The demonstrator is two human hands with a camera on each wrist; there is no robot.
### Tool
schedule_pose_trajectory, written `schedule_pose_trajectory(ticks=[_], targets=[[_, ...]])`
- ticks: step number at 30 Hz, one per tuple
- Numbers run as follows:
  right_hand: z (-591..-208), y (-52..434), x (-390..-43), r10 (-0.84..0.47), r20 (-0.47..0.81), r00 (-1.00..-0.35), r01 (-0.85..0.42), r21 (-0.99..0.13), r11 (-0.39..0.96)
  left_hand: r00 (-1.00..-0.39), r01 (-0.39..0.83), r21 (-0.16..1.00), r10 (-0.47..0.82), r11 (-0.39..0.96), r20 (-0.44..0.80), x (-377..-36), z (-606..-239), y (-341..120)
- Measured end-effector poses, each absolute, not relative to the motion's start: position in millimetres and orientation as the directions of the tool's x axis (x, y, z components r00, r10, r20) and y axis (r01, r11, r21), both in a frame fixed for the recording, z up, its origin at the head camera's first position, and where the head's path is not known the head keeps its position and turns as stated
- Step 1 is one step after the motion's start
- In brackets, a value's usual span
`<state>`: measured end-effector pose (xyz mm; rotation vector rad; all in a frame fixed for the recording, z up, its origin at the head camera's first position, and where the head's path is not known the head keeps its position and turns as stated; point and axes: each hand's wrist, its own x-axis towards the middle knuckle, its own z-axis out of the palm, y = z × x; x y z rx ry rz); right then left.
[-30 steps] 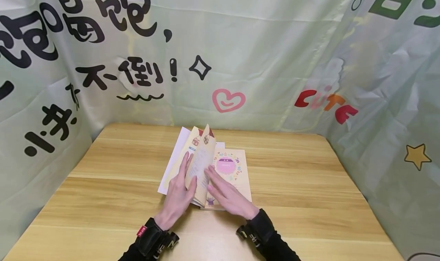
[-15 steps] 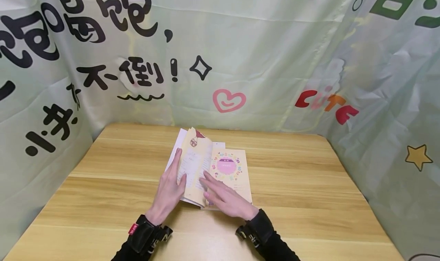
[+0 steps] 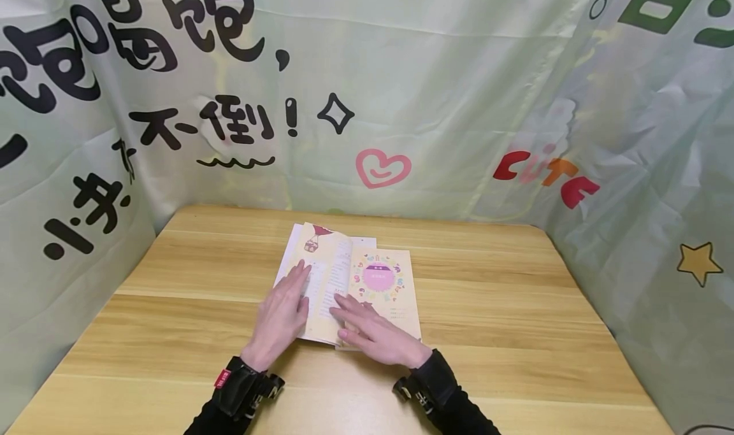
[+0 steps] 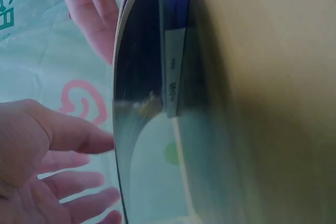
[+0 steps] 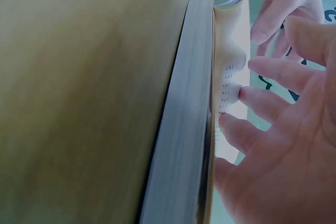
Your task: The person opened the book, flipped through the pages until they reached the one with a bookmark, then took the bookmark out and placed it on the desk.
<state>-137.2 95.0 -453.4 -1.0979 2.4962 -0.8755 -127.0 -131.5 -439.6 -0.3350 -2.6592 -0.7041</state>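
Observation:
An open book (image 3: 395,263) lies on the table, its right page bearing a pink circle ringed by small drawings. On its left page (image 3: 315,263) are a hot-air balloon drawing and lines of print. My left hand (image 3: 275,323) rests on that left page with fingers extended. Near the fold, the straight fingers of my right hand (image 3: 378,333) touch the inner pages. The right wrist view shows the thick page block (image 5: 181,119) edge-on, and page numbers under the right fingertips. In the left wrist view the dark purple spine (image 4: 176,3) shows.
The wooden table (image 3: 504,320) spreads around the book on every side. A pale printed cloth (image 3: 436,91) hangs behind and at both sides of it. A dark cable (image 3: 708,427) shows at the bottom right corner.
The raised pages have come down to the left and now lie flatter. My left hand has moved left and lower with them; my right fingers have shifted slightly left.

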Motion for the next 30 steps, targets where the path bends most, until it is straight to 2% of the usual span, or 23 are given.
schedule_pose_trajectory(ticks=[8,15,30], targets=[[-457,97,-142,-0.762,-0.034,-0.646,-0.59,-0.611,0.528,-0.925,0.369,0.523,0.249,0.769,0.288,-126,-454,-121],[-458,99,-144,-0.774,-0.04,-0.632,-0.596,-0.612,0.519,-0.937,0.346,0.579,0.303,0.738,0.174,-123,-460,-118],[-459,123,-145,-0.742,-0.042,-0.67,-0.574,-0.604,0.553,-0.867,0.486,0.488,0.469,0.725,0.167,-120,-459,-116]])
